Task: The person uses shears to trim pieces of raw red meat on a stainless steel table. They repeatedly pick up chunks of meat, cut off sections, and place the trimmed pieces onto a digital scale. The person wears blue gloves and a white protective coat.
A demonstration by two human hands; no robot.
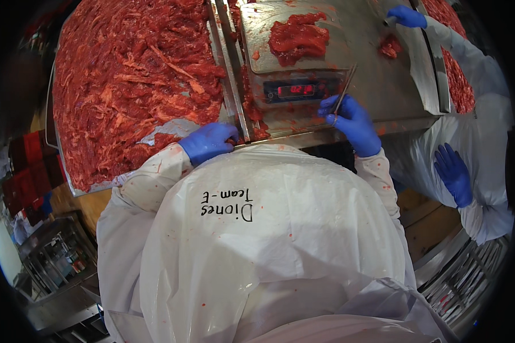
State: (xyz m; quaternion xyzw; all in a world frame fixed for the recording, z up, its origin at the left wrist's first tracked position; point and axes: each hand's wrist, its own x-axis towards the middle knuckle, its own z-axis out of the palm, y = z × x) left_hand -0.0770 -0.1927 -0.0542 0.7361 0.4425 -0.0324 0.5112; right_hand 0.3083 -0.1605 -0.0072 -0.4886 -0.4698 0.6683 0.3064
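My right hand [356, 127], in a blue glove, grips a pair of slim metal scissors [344, 91] whose blades point up and away, at the right of the scale's display. My left hand [208, 143], also gloved, has its fingers curled beside the metal divider [233, 86] at the table's near edge; whether anything is in them is hidden. A flat slab of raw red meat [299, 39] lies on the steel scale plate [349, 40]. The lit red display [296, 90] sits below the plate, nearest to me.
At left, a large tray holds heaped raw meat strips [137, 86]. A small meat piece [390, 46] lies on the steel table [400, 80]. At right, a co-worker's gloved hand [409, 17] holds a tool, the other hand [454, 174] hangs lower. More meat [458, 83] lies beyond a metal divider.
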